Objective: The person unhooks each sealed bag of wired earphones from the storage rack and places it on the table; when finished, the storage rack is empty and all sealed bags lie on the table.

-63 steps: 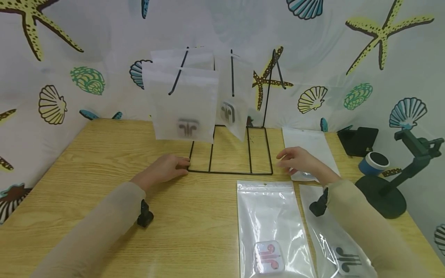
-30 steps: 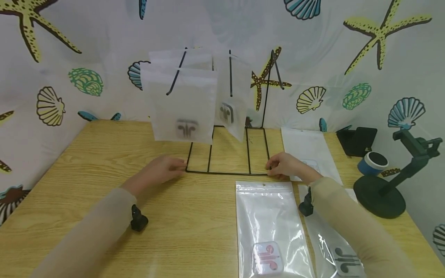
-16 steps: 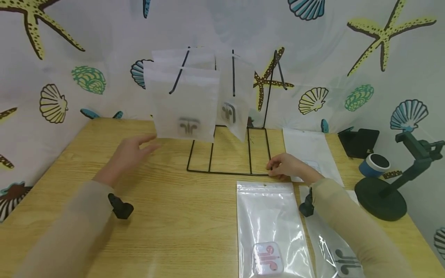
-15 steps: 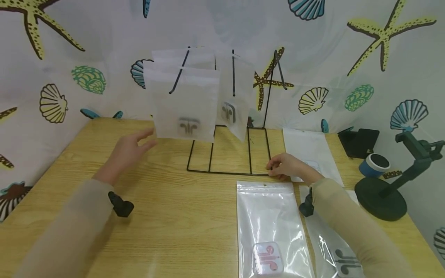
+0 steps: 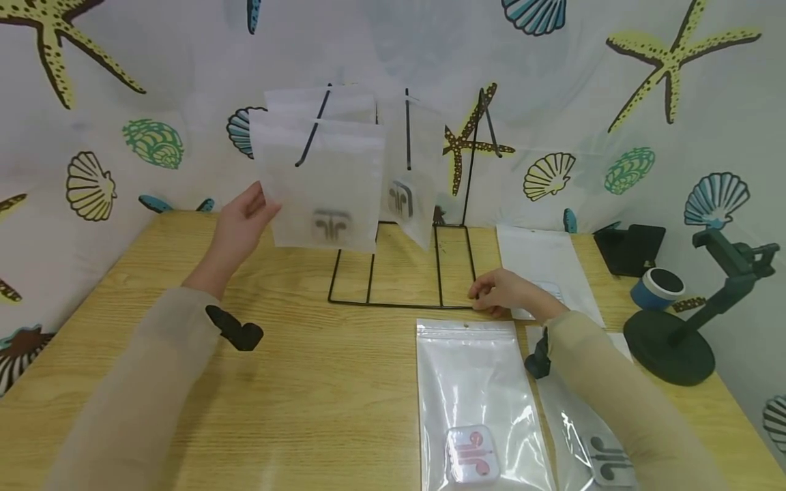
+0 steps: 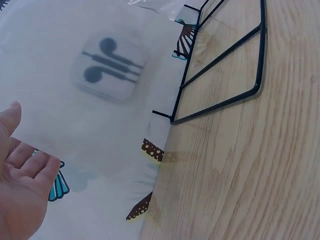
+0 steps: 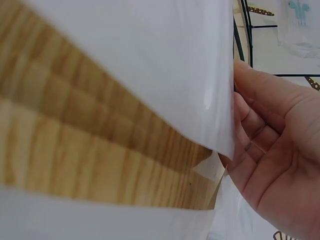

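A black wire display rack (image 5: 405,306) stands on the wooden table, with frosted zip bags hanging from its hooks. At the left edge of the front zip bag (image 5: 295,184) is my left hand (image 5: 239,221), its thumb in front and its fingers behind. Inside that bag a case of earphones (image 6: 112,65) shows dimly. My right hand (image 5: 510,293) grips the front right corner of the rack's base; its fingertips are partly hidden. Another zip bag (image 5: 413,136) hangs turned sideways on the middle hook. The right hook (image 5: 491,126) carries nothing.
Clear-fronted zip bags with earphone cases lie on the table: one in front (image 5: 469,382), one under the right forearm (image 5: 571,395), one behind the right hand (image 5: 540,252). A dark stand (image 5: 669,348), a blue jar (image 5: 657,290) and a black holder (image 5: 629,249) stand at right.
My left hand has left the rack's front left corner and risen to the front bag's left edge. My right hand has moved in to the base's right corner and stayed there.
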Action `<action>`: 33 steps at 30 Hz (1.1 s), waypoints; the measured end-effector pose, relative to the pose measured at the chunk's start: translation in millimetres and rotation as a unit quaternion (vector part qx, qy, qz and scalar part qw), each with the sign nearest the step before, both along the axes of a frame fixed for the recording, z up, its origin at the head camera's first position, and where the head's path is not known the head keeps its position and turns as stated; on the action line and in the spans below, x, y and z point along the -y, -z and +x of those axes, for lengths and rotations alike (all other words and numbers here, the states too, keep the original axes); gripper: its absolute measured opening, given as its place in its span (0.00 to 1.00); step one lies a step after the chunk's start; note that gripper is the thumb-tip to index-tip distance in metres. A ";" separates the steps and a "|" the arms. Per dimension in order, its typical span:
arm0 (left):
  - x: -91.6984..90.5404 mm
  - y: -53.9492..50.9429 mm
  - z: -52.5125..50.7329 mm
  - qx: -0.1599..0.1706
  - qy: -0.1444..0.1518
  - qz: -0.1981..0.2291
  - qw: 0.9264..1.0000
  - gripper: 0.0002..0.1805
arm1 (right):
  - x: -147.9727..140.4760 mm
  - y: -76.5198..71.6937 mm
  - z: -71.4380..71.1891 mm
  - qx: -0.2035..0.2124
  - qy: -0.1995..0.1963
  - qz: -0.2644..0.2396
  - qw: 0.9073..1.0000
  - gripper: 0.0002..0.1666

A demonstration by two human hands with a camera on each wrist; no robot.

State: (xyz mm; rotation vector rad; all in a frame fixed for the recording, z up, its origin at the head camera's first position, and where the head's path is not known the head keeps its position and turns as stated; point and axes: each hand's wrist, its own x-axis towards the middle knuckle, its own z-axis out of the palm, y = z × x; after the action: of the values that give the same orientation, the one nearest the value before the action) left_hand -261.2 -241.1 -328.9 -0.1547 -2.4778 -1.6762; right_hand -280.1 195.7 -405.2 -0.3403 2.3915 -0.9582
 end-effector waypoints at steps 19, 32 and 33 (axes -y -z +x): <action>-3.5 4.0 -4.6 -0.024 -0.024 0.074 0.997 0.22 | 0.9 1.6 -0.9 0.003 0.013 0.002 1.000 0.11; -6.0 3.3 5.3 -0.046 0.026 0.175 0.983 0.09 | -0.1 3.6 -3.2 0.002 0.015 0.005 1.000 0.12; -6.0 3.0 6.6 -0.046 0.025 0.167 0.985 0.09 | -0.2 3.5 -3.2 0.002 0.015 0.005 1.000 0.12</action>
State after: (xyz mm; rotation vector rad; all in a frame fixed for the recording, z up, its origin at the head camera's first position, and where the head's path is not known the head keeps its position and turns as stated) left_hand -254.7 -235.1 -331.8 -0.2504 -2.1065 -2.0261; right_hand -283.3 195.9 -408.7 -0.2991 2.4027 -0.9586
